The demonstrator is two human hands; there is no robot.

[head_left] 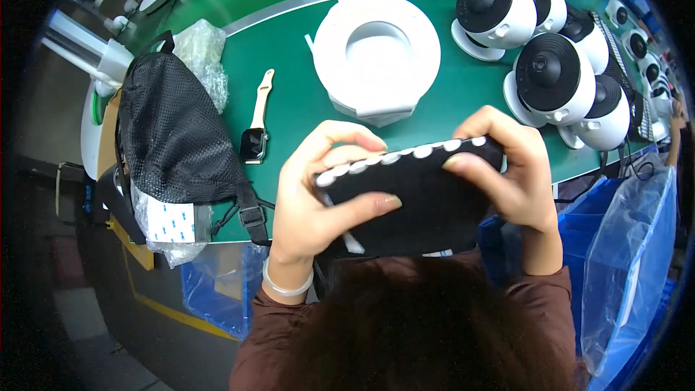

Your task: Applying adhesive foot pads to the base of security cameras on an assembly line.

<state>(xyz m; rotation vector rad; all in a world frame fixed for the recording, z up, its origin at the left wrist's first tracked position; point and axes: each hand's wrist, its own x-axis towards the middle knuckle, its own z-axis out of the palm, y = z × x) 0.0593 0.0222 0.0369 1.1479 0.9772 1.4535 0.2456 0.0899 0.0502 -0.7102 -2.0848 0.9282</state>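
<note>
Between my two hands is a flat, black, pouch-like thing (434, 199) with a row of white dots along its upper edge. My left hand (311, 195) grips its left end, thumb lying over the near face and fingers curled behind. At the right end my right hand (517, 166) holds it the same way, its thumb near the dotted edge. Just beyond it on the green table sits a thick white ring (329, 51), which looks like a roll. Whether the pouch-like thing is open cannot be seen.
Several white ball-shaped cameras with black fronts (546, 76) crowd the table's right side. A wristwatch (253, 143) lies left of the ring. Further left are a black mesh bag (174, 130) and bubble wrap (203, 54). Blue plastic-lined bins (612, 246) stand below the right edge.
</note>
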